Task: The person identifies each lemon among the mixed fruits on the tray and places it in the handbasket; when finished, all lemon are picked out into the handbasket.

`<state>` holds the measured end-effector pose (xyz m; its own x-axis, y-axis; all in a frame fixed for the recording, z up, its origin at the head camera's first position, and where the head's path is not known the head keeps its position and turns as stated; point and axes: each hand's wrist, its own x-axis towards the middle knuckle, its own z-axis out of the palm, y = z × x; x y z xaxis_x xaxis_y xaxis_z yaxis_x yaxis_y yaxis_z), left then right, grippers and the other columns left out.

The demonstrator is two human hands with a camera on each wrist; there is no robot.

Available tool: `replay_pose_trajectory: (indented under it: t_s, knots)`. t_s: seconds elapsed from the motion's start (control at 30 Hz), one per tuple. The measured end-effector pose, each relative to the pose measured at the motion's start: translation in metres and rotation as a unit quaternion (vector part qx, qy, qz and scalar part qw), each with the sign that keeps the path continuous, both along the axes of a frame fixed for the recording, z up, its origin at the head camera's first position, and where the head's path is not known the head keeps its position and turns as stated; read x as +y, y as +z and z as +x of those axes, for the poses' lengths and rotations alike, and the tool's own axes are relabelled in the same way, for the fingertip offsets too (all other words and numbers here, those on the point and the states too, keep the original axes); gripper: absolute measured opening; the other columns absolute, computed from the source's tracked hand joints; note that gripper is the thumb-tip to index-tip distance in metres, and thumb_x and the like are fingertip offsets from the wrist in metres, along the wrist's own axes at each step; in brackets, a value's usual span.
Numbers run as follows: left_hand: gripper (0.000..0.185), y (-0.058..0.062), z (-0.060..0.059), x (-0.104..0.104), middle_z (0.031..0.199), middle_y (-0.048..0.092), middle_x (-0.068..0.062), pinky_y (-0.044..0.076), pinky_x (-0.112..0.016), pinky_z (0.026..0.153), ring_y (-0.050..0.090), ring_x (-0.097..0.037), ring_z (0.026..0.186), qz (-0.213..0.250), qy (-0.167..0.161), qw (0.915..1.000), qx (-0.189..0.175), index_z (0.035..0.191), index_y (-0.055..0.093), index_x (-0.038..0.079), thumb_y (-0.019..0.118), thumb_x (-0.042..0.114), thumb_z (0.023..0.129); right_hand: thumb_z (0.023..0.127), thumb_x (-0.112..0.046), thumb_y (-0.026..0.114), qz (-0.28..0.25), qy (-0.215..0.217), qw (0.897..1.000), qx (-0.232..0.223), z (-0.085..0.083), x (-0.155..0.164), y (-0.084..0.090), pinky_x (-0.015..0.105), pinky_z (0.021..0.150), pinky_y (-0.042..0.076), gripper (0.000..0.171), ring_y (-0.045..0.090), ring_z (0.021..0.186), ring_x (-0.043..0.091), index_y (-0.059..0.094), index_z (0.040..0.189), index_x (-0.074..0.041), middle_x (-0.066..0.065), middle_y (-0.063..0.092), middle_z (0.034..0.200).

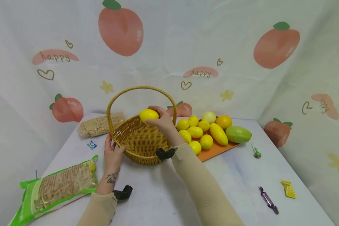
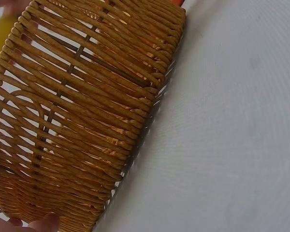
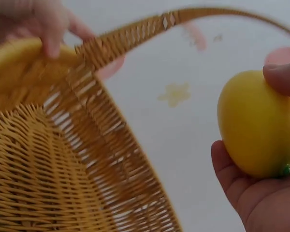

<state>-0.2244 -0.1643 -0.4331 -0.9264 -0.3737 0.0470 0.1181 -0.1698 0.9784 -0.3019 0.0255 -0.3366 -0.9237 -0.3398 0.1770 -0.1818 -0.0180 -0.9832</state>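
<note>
A yellow oval fruit, possibly a mango, is held in my right hand above the wicker basket. In the right wrist view, thumb and fingers wrap the fruit, and a small green stem spot shows at its lower end. My left hand grips the basket's left rim, thumb over the edge. The left wrist view has the basket's woven side close up, with only the left fingertips showing at the bottom. Inside the basket, the visible woven floor is bare; its tall handle arches overhead.
Right of the basket, an orange tray carries several yellow fruits and a long green fruit. Bagged grains and a green-edged bag lie left. Wrapped sweets and a green lollipop lie right.
</note>
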Motion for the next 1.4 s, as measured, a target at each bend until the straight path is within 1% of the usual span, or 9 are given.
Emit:
replay_pose_trajectory:
  t_s: [0.23, 0.37, 0.5, 0.57, 0.73, 0.9, 1.0, 1.2, 1.4]
  knots:
    - [0.086, -0.002, 0.0, 0.002, 0.155, 0.01, 0.002, 0.041, -0.009, 0.08, 0.02, -0.024, 0.139, -0.005, -0.004, 1.0, -0.006, 0.15, 0.009, 0.025, 0.052, -0.008, 0.082, 0.08, 0.001, 0.066, 0.0, -0.033, 0.999, -0.04, -0.03, -0.012, -0.002, 0.032, 0.089, 0.049, 0.058, 0.051, 0.111, 0.024, 0.048, 0.134, -0.013, 0.007, 0.047, 0.133]
    - [0.087, -0.003, 0.001, 0.003, 0.155, 0.008, 0.001, 0.041, -0.009, 0.08, 0.019, -0.025, 0.14, -0.008, -0.005, 0.9999, -0.012, 0.15, 0.009, 0.024, 0.051, -0.008, 0.082, 0.08, 0.002, 0.065, -0.004, -0.044, 0.998, -0.045, -0.035, -0.012, -0.007, 0.035, 0.093, 0.047, 0.059, 0.049, 0.117, 0.027, 0.046, 0.135, -0.01, 0.007, 0.046, 0.136]
    - [0.087, -0.003, 0.001, 0.003, 0.155, 0.011, -0.001, 0.042, -0.009, 0.08, 0.021, -0.026, 0.139, -0.014, 0.002, 0.9999, -0.006, 0.15, 0.01, 0.023, 0.051, -0.009, 0.081, 0.081, -0.001, 0.065, -0.012, -0.045, 0.999, -0.028, -0.034, -0.011, -0.01, 0.037, 0.101, 0.041, 0.059, 0.039, 0.13, 0.027, 0.044, 0.136, -0.009, 0.009, 0.044, 0.14]
    - [0.086, -0.003, 0.001, 0.003, 0.155, 0.012, -0.001, 0.042, -0.009, 0.079, 0.022, -0.026, 0.139, -0.014, 0.005, 0.9999, -0.004, 0.15, 0.011, 0.023, 0.052, -0.008, 0.08, 0.082, -0.003, 0.065, -0.012, -0.045, 0.999, -0.016, -0.031, -0.01, -0.009, 0.037, 0.104, 0.038, 0.058, 0.035, 0.133, 0.025, 0.044, 0.136, -0.01, 0.009, 0.044, 0.14]
    - [0.087, -0.001, -0.001, 0.001, 0.154, 0.013, 0.0, 0.043, -0.011, 0.083, 0.023, -0.025, 0.138, -0.013, 0.01, 0.9999, -0.006, 0.15, 0.011, 0.022, 0.052, -0.009, 0.08, 0.082, -0.006, 0.066, 0.009, -0.036, 0.999, 0.021, -0.013, -0.002, -0.004, 0.036, 0.107, 0.035, 0.056, 0.039, 0.13, 0.021, 0.045, 0.134, -0.01, 0.009, 0.047, 0.138]
    - [0.087, 0.001, -0.005, -0.001, 0.155, 0.013, 0.002, 0.038, -0.033, 0.104, 0.022, -0.024, 0.139, -0.019, 0.011, 0.9997, -0.01, 0.15, 0.011, 0.022, 0.051, -0.008, 0.08, 0.081, -0.002, 0.067, 0.0, -0.036, 0.999, 0.032, 0.015, 0.022, -0.008, 0.036, 0.108, 0.034, 0.053, 0.044, 0.128, 0.021, 0.048, 0.13, -0.005, 0.01, 0.051, 0.134]
    - [0.087, 0.002, -0.006, -0.002, 0.155, 0.012, 0.003, 0.033, -0.041, 0.108, 0.022, -0.023, 0.139, -0.019, 0.014, 0.9996, -0.014, 0.15, 0.011, 0.024, 0.051, -0.008, 0.08, 0.08, 0.003, 0.066, -0.037, -0.047, 0.998, 0.01, 0.031, 0.042, -0.014, 0.039, 0.108, 0.034, 0.053, 0.044, 0.127, 0.024, 0.048, 0.129, -0.002, 0.011, 0.052, 0.132]
    - [0.086, 0.004, -0.006, -0.001, 0.156, 0.008, 0.003, 0.03, -0.042, 0.11, 0.017, -0.024, 0.141, -0.014, 0.015, 0.9996, -0.019, 0.15, 0.01, 0.024, 0.051, -0.008, 0.081, 0.077, 0.006, 0.066, -0.087, -0.128, 0.988, 0.009, 0.048, 0.085, -0.032, 0.045, 0.107, 0.034, 0.051, 0.048, 0.12, 0.028, 0.05, 0.125, 0.001, 0.008, 0.057, 0.121]
    - [0.087, 0.0, -0.004, 0.0, 0.156, 0.008, 0.003, 0.03, -0.042, 0.11, 0.017, -0.025, 0.141, -0.013, 0.011, 0.9995, -0.025, 0.15, 0.01, 0.025, 0.051, -0.008, 0.081, 0.077, 0.007, 0.065, -0.094, -0.269, 0.958, 0.021, 0.051, 0.125, -0.05, 0.043, 0.108, 0.032, 0.049, 0.045, 0.122, 0.028, 0.05, 0.124, 0.002, 0.009, 0.055, 0.122]
